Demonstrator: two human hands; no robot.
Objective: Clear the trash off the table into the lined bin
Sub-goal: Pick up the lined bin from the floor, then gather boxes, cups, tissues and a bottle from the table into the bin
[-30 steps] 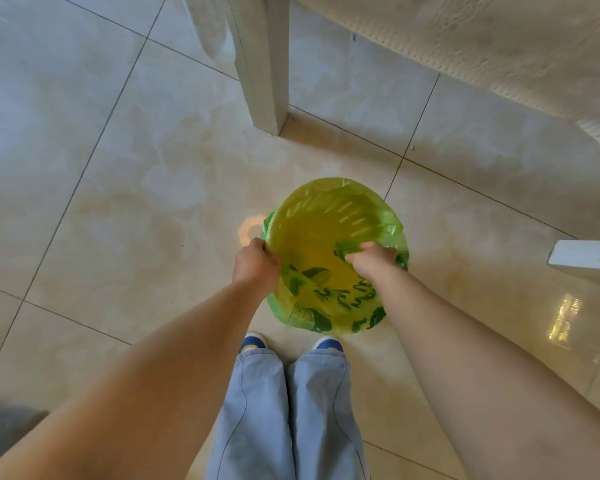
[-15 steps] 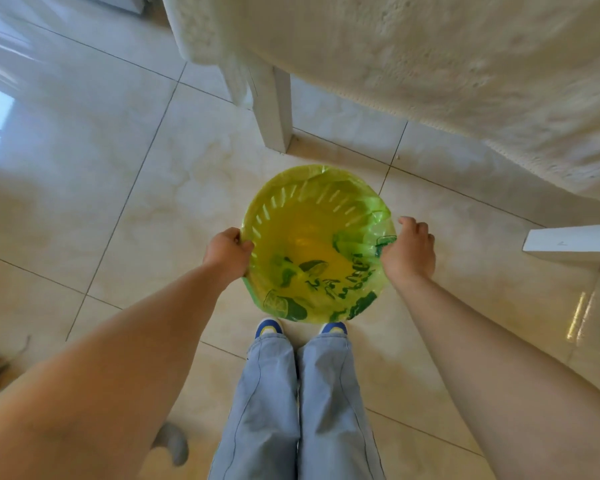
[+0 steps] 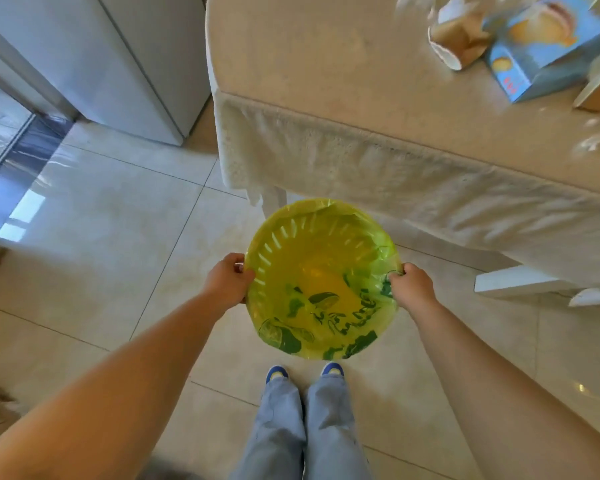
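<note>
A round bin (image 3: pixel 321 278) lined with a yellow-green printed bag hangs in front of me over the tiled floor, just ahead of my shoes. My left hand (image 3: pixel 227 279) grips its left rim and my right hand (image 3: pixel 411 285) grips its right rim. Nothing lies inside the bin. On the table (image 3: pixel 343 84) at the top right lie a crumpled brown paper cup (image 3: pixel 459 38), a blue snack box (image 3: pixel 548 46) and another paper cup (image 3: pixel 598 84) at the frame edge.
The table's cloth (image 3: pixel 378 171) hangs down just behind the bin, with a white table leg (image 3: pixel 274 202) under it. A white stool part (image 3: pixel 520 282) sticks out at the right. A white cabinet (image 3: pixel 118 64) stands at the back left.
My right hand moved from inside the bin's mouth to its right rim. The view has tilted up, so the tabletop with its trash has come into sight, and the bin looks higher.
</note>
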